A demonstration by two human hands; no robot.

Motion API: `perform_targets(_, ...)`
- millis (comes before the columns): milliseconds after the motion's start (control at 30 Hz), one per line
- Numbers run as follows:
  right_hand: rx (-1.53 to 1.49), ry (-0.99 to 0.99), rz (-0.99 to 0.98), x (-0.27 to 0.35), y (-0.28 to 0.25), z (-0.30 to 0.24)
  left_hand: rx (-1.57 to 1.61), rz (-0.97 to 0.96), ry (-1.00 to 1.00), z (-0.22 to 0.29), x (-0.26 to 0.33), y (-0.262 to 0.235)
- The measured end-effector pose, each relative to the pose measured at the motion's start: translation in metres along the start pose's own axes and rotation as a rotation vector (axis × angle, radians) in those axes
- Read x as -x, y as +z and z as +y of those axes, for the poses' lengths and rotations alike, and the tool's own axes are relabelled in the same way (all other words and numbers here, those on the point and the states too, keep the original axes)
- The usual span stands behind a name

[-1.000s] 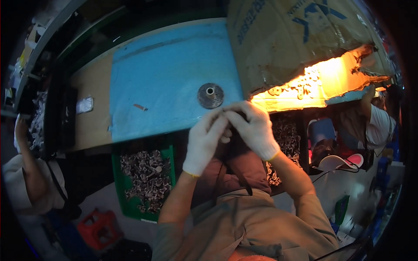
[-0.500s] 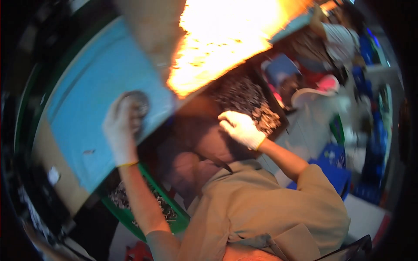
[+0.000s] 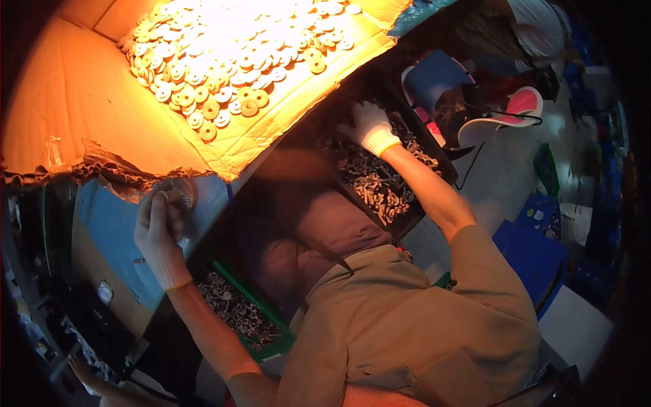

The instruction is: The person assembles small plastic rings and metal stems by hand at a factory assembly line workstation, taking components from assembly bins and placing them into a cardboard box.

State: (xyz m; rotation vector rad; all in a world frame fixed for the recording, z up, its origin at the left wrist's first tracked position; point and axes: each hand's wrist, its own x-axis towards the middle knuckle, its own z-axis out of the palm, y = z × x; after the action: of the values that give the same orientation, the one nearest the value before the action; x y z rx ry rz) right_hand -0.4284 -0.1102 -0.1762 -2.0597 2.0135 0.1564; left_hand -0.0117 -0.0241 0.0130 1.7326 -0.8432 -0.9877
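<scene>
My left hand [image 3: 159, 234], in a white glove, is closed at the edge of a blue work surface [image 3: 108, 224]. Its fingers pinch a round disc [image 3: 186, 191], partly hidden by the fingers and a torn cardboard flap. What the disc is made of I cannot tell. My right hand [image 3: 373, 127], gloved too, reaches into a dark tray [image 3: 444, 163] of small metal parts [image 3: 383, 186]. Its fingers are spread over the parts at the far end, with nothing visibly held; the fingertips are in shadow.
A cardboard box [image 3: 74, 95] holds a brightly lit heap of round washers [image 3: 210, 108]. Below my left forearm is a green tray [image 3: 274, 349] of small parts. A pink-and-white chair-like thing [image 3: 522, 108], blue bins [image 3: 532, 251] and another person [image 3: 539, 27] are at the right.
My right hand has moved forward into the dark tray, its fingers spreading. The left hand has shifted nearer and left with the disc. The cardboard and washers sit farther left in view.
</scene>
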Motion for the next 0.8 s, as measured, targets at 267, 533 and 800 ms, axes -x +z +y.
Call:
perform_targets(267,0.172,-0.517,0.075,-0.017,0.014,-0.01,-0.003,0.027,-0.046,0.005,-0.001,0.0)
perform_targets(533,-0.177,-0.193,0.136,0.002,0.016,0.019,0.032,-0.046,-0.004,0.006,-0.003,-0.02)
perform_targets(800,-1.758,0.074,-0.787,0.111,-0.056,-0.025,0.133,-0.096,-0.048,0.011,0.006,-0.013)
